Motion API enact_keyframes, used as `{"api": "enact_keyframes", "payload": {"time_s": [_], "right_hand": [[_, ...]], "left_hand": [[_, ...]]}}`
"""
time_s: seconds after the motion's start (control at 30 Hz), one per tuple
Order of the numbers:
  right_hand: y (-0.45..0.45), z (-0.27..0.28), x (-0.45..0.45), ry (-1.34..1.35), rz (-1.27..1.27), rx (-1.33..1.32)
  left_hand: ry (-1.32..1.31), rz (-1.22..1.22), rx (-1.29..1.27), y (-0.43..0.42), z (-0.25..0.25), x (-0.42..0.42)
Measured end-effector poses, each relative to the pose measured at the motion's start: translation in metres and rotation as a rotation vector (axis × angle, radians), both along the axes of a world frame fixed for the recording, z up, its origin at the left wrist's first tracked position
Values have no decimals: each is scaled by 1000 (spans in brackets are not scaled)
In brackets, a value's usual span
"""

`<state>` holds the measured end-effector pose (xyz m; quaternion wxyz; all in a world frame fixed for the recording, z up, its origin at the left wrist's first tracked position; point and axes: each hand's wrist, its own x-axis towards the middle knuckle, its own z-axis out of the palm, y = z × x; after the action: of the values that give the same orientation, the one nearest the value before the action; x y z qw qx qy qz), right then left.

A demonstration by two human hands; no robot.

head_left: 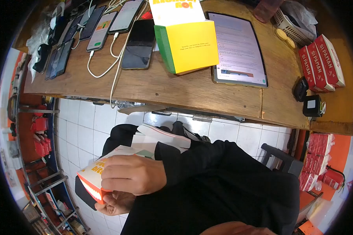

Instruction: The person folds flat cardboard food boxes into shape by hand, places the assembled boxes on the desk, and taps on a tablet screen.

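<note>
Black clothing [239,184] comes nearest, and over the person's lap sits a box [94,168], its orange end facing left. The left hand [121,201] pinches that end from below; the right hand [133,174] curls across the top, fingertips hidden, so I can't tell whether they grip. Light pressure above and firm support beneath should spare it creases. Beyond, a wooden desk [180,91] bears phones [100,33], a tablet [239,43] and a yellow carton [192,47]; shelves [47,174] line the tiled floor [86,113].
</note>
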<state>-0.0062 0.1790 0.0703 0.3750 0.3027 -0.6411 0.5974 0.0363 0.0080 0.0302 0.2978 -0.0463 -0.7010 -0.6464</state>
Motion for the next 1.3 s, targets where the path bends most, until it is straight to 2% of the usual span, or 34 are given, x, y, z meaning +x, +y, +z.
{"api": "enact_keyframes", "payload": {"time_s": [0.17,0.37,0.47,0.6,0.7,0.73,0.83,1.07,1.3], "right_hand": [[8,4,1,-17,37,4],[9,7,1,-226,237,-66],[6,3,0,-166,196,-88],[16,6,7,-364,353,-50],[15,-2,5,-416,335,-157],[12,-5,6,-427,327,-190],[4,-10,8,-411,312,-247],[-7,-12,12,-418,293,-368],[-11,-7,6,-209,116,-66]], "left_hand": [[34,86,17,11,6,-3],[136,105,64,19,14,-13],[73,279,39,35,24,-14],[92,240,-187,15,4,-12],[4,-10,-21,15,4,-11],[23,-38,-53,16,4,-11],[-125,-187,75,17,19,-13],[-76,-139,81,18,12,-14],[-19,-110,105,7,7,-10]]}}
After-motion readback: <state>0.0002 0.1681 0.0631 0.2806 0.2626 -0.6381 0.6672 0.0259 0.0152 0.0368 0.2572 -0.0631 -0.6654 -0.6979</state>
